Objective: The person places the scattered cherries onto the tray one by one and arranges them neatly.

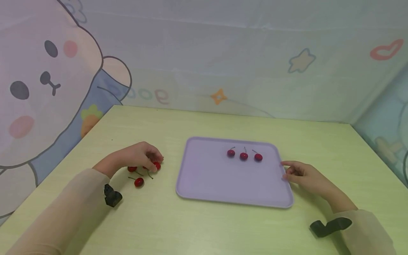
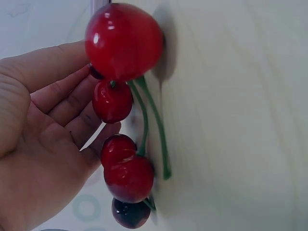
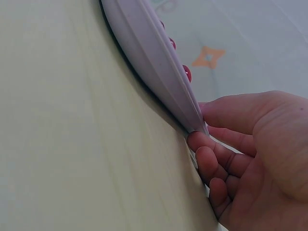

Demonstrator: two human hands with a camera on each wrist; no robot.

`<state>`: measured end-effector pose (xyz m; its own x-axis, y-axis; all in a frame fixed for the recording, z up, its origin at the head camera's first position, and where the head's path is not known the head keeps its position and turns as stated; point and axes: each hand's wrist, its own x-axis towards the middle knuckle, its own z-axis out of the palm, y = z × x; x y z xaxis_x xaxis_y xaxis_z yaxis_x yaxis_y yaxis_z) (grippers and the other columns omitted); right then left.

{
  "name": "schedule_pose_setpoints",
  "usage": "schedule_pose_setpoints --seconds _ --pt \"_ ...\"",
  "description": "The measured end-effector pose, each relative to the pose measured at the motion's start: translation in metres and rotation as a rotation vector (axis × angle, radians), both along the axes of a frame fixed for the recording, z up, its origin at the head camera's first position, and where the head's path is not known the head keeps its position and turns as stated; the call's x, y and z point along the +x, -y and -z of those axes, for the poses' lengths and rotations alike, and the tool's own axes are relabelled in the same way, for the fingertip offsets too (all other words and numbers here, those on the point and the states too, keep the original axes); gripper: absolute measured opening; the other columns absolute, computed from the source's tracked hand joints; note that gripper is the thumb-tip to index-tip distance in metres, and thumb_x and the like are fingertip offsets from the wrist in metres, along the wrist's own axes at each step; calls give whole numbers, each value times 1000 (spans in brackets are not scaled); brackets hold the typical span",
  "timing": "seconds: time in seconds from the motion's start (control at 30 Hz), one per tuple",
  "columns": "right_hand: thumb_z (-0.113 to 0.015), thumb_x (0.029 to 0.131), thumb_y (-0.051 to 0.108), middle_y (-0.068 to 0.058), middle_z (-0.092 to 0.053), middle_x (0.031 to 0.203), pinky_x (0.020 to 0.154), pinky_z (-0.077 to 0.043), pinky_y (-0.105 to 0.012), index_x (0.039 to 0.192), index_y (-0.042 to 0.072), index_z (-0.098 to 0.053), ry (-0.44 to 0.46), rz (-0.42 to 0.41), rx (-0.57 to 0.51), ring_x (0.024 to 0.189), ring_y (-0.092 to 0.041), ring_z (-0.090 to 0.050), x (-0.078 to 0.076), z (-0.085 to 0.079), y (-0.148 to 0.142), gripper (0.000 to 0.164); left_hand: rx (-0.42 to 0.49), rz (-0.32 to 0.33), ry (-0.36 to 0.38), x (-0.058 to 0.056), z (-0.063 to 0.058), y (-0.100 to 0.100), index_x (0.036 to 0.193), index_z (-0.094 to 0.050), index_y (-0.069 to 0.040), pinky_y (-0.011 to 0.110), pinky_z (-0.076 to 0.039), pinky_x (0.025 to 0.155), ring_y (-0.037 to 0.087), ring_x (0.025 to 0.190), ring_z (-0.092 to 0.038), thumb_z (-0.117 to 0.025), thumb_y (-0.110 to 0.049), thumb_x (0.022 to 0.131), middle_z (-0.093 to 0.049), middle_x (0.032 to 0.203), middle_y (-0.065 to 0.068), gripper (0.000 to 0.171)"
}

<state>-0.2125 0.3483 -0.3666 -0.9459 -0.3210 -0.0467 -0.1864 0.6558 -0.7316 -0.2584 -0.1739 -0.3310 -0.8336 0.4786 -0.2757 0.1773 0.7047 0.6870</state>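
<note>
My left hand (image 1: 137,155) is at the left of the table, with thumb and fingertips around a red cherry (image 1: 157,165). In the left wrist view only a dark sliver of that cherry (image 2: 95,72) shows between thumb and fingers. Several other stemmed cherries lie close by, partly under the hand; one cherry (image 1: 139,182) sits nearest the front. A lilac tray (image 1: 216,180) lies flat in the middle, bearing three cherries (image 1: 243,156) in a row near its far edge. At the tray's right rim, my right hand (image 1: 307,179) pinches the edge, thumb above and fingers below.
The pale yellow-green table (image 1: 143,219) extends around the tray. Behind it hangs a printed cloth (image 1: 223,53) with a cartoon bear and stars. A dark camera mount (image 1: 112,195) sits on the left sleeve, and another mount (image 1: 331,226) on the right.
</note>
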Motion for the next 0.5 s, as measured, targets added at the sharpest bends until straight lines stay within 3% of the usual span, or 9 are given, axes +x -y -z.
schedule_pose_setpoints --seconds 0.3,0.5 --pt "-64 92 16 -8 -59 95 60 -40 -22 135 -6 -47 5 12 13 73 -9 -47 0 0 0 51 4 8 -1 0 -2 -2 108 -68 1 31 -49 79 19 90 -59 -75 -6 78 -68 97 6 31" --pt "-65 92 17 -8 -59 95 60 -40 -22 135 -6 -48 -5 11 21 73 -9 -47 -1 2 -1 51 -30 8 -27 -2 -11 -7 110 -68 -2 33 -48 80 19 90 -58 -73 -10 80 -68 99 5 31"
